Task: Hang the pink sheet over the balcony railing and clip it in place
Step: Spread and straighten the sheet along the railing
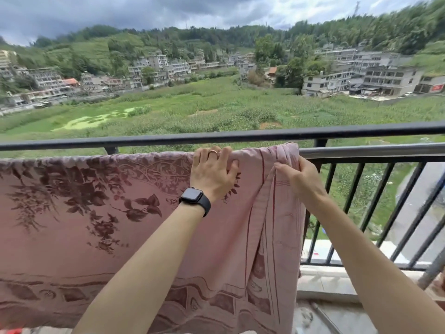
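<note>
Pink cloth printed with dark maroon leaves and borders, the sheet (96,225) hangs over the balcony railing (216,137). It is draped on the silvery bar (373,150) just below the railing's black top rail and falls on the near side, covering the railing's left and middle stretch. The sheet's right edge is bunched into folds where the bare part of the railing begins.

The person's left grip (213,172) lies on the sheet at the top of the railing, fingers hooked over the covered bar and thumb pressed on the fabric. It has a ring (213,152) on one finger and a black smartwatch (193,197) at the wrist. The right grip (303,179) is just to its right along the railing, fingers and thumb closed on the gathered edge of the sheet right under the bar. No clip shows on the sheet.

At the railing's uncovered right end, black upright bars (351,196) stand on a pale tiled ledge (320,283). Beyond the railing lies a wide green field (216,109) with a bright green patch towards its left. Grey multi-storey buildings (361,78) ring the field's far side, wooded hills (361,32) rise behind them, and a cloudy sky (144,13) hangs above.
</note>
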Motion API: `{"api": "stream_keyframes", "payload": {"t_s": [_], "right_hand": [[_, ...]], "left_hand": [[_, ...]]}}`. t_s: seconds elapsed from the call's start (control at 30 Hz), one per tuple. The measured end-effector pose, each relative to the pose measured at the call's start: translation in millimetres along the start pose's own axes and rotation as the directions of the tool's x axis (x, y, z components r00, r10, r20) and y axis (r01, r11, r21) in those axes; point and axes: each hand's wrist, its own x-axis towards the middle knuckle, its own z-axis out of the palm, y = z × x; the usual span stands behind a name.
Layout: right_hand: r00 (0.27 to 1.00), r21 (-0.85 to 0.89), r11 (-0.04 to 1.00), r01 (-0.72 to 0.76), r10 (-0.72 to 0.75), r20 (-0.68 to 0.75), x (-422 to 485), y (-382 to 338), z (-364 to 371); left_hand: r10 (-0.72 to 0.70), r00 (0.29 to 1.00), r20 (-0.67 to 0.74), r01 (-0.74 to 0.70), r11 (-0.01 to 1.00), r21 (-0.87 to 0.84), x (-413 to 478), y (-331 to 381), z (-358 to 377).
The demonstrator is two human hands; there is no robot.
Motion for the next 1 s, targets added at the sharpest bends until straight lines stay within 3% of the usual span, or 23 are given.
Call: {"api": "stream_keyframes", "payload": {"t_s": [0.1,0.17,0.23,0.37,0.47,0.53,0.73,0.83,1.0], "right_hand": [[0.979,-0.067,0.996,0.059,-0.071,-0.191,8,-8,-24],[0.914,-0.066,0.997,0.043,-0.066,-0.4,13,-15,-48],[0.875,-0.066,0.998,0.013,-0.044,-0.482,16,-13,-68],[0.942,-0.203,0.979,-0.028,-0.042,-0.334,9,3,-81],[0.94,-0.445,0.894,-0.05,-0.109,-0.323,3,13,-94],[0.93,-0.54,0.841,-0.031,-0.174,-0.324,1,19,-101],[0.903,-0.668,0.744,-0.005,-0.284,-0.322,4,24,-96],[0.877,-0.708,0.706,0.012,-0.348,-0.332,1,26,-98],[0.852,-0.732,0.675,0.092,-0.435,-0.293,-2,33,-113]], "left_hand": [[-0.008,1.0,0.002,0.008,1.0,-0.003,1,1,1],[-0.007,1.0,-0.01,0.007,1.0,-0.018,2,3,0],[-0.006,1.0,-0.02,0.005,1.0,-0.02,2,3,0],[-0.016,0.999,-0.028,0.015,1.0,-0.019,-1,4,0],[-0.031,0.999,-0.04,0.031,1.0,-0.004,-1,12,-4],[0.033,0.997,-0.068,-0.032,0.999,0.011,3,29,-7],[0.277,0.956,-0.098,-0.287,0.95,-0.119,31,119,-1],[0.327,0.941,-0.086,-0.335,0.936,-0.104,34,145,17],[0.367,0.91,-0.193,-0.377,0.926,-0.014,35,138,41]]}}
